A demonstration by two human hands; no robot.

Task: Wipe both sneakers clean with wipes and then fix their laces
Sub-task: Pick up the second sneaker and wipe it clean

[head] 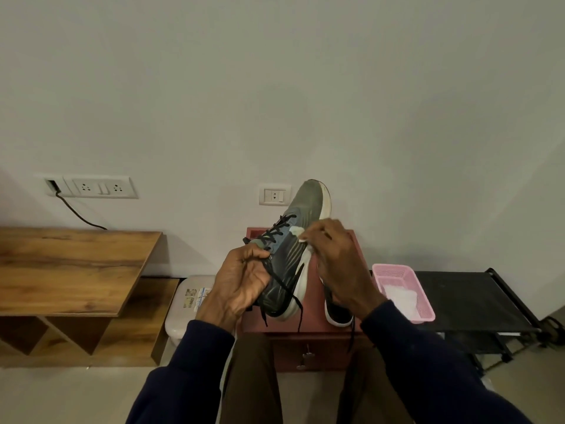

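— While the grey sneaker [293, 240] is held up above the red cabinet [312, 328], by which hand is it gripped?
— By the left hand [241, 280], whose fingers are curled round the heel end. The toe is tilted up toward the wall.
— And the right hand [339, 264]?
— A white wipe [298, 232] is pinched in its curled fingers and pressed against the shoe's side, just beside the black laces [281, 228].
— How are the laces left?
— Threaded, with loose ends hanging past the sole.
— Where is the other sneaker [337, 316] found?
— It is laid on the cabinet top, largely hidden behind the right wrist.
— What is set nearby?
— A pink basket [397, 270] with loose wipes [400, 296] is placed on a black rack [464, 301], to the right of the cabinet.
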